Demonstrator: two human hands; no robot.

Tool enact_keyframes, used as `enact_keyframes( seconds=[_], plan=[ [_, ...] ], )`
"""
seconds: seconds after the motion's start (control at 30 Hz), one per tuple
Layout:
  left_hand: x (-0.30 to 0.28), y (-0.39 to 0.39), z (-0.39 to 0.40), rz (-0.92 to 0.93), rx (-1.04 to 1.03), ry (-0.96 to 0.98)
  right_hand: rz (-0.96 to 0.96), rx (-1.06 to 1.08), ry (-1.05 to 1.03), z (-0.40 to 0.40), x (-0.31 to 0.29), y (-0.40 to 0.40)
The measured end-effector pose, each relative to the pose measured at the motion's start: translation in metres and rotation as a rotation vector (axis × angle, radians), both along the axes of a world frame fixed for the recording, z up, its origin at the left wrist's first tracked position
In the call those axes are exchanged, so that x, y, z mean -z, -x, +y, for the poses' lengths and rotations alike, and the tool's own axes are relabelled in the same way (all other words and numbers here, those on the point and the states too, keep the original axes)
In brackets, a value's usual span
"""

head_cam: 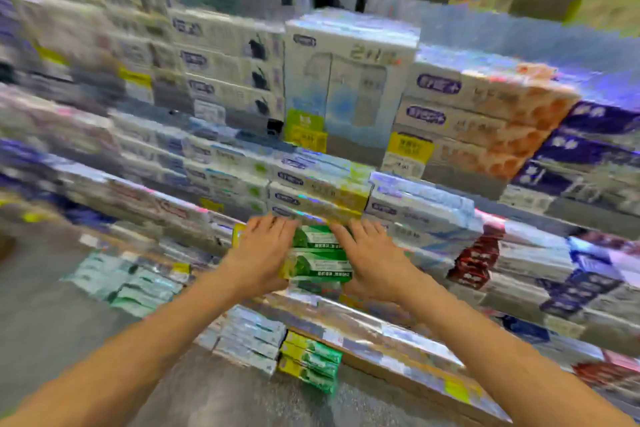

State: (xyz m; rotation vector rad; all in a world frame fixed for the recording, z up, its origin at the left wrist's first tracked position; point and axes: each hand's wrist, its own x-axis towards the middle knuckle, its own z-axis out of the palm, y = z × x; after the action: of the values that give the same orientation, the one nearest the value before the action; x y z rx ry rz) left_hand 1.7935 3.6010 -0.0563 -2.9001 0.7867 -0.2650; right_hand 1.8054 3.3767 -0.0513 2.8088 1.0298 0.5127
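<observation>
My left grip [263, 250] and right grip [374, 260] press flat, straight-fingered, against either side of the green boxes [318, 255] stacked on the shelf [349, 310]. I judge even pressure from both sides best, squaring the stack so no box slips.

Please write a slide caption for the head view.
Stacked green boxes on a shelf, pressed between the left hand and right hand.

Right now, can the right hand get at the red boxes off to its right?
Probably yes. The right hand rests on the green boxes; the red boxes face outward to its right, with nothing in front of them. It must first leave the green ones.
</observation>
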Motion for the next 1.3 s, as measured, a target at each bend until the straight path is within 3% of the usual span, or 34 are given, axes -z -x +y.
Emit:
enact_keyframes(
  seconds=[0.13, 0.27, 0.43, 0.6, 0.73, 0.8, 0.9, 0.97, 1.07, 1.13, 1.3],
  plan=[
    [-0.113, 0.048, 0.045, -0.163, -0.189, 0.022, -0.086, -0.207, -0.015, 0.049, -0.114, -0.003],
    [-0.189, 0.116, 0.097, -0.280, -0.416, 0.025, -0.215, -0.474, -0.095, 0.118, -0.192, 0.015],
    [-0.226, 0.234, 0.149, -0.440, -0.737, 0.048, -0.301, -0.721, -0.274, 0.211, -0.228, 0.079],
    [-0.228, 0.365, 0.192, -0.530, -1.059, 0.067, -0.189, -0.918, -0.409, 0.309, -0.235, 0.171],
    [-0.216, 0.478, 0.232, -0.584, -1.353, 0.199, 0.266, -0.910, -0.666, 0.390, -0.226, 0.277],
    [-0.211, 0.531, 0.251, -0.596, -1.465, 0.262, 0.732, -0.869, -0.762, 0.422, -0.215, 0.340],
    [-0.203, 0.597, 0.276, -0.590, -1.583, 0.317, 1.461, -0.713, -0.629, 0.461, -0.192, 0.433],
    [-0.193, 0.622, 0.288, -0.578, -1.606, 0.371, 1.739, -0.706, -0.604, 0.485, -0.172, 0.485],
    [-0.176, 0.630, 0.304, -0.532, -1.617, 0.492, 1.980, -0.579, -0.906, 0.514, -0.155, 0.531],
    [-0.163, 0.626, 0.314, -0.485, -1.614, 0.619, 2.039, -0.458, -1.105, 0.529, -0.149, 0.541],
    [-0.131, 0.626, 0.354, -0.363, -1.433, 0.939, 1.904, -0.341, -1.063, 0.569, -0.120, 0.529]
  ],
)
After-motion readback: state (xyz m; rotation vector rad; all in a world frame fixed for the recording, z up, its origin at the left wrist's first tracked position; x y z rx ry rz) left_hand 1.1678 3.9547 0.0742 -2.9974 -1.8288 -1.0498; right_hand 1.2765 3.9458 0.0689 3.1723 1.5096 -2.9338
